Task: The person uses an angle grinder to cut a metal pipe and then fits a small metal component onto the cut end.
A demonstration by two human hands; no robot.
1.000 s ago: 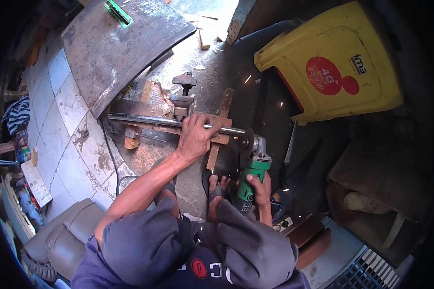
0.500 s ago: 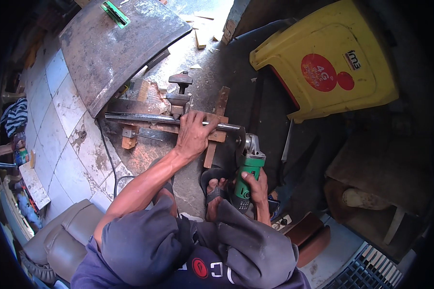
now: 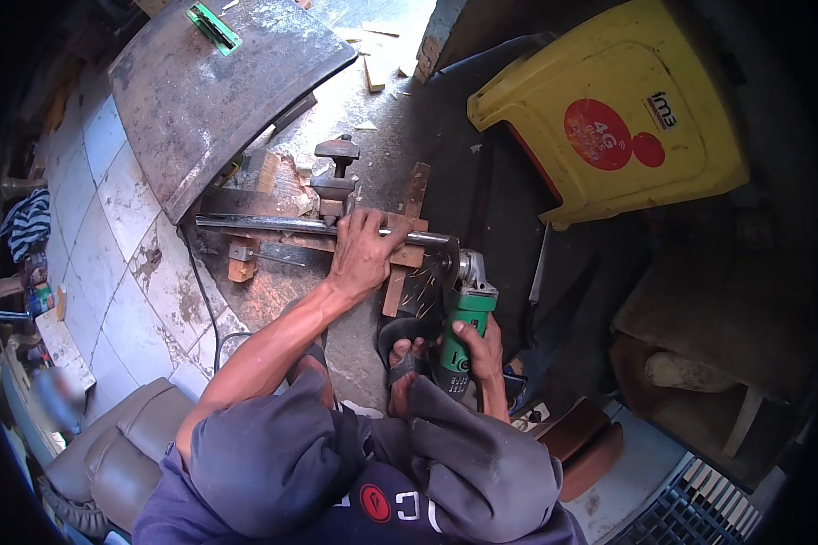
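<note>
Under left hand (image 3: 362,256), metal tube (image 3: 268,223); in right hand (image 3: 484,350), green grinder (image 3: 472,303)

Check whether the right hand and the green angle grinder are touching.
Touching. The head view shows it plainly: the right hand grips the green angle grinder, its thumb pressed along the body with no gap.

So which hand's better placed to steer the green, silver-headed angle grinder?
Probably the right hand: it's wrapped around the grinder's green body. The left hand holds the long, shiny metal bar.
</note>
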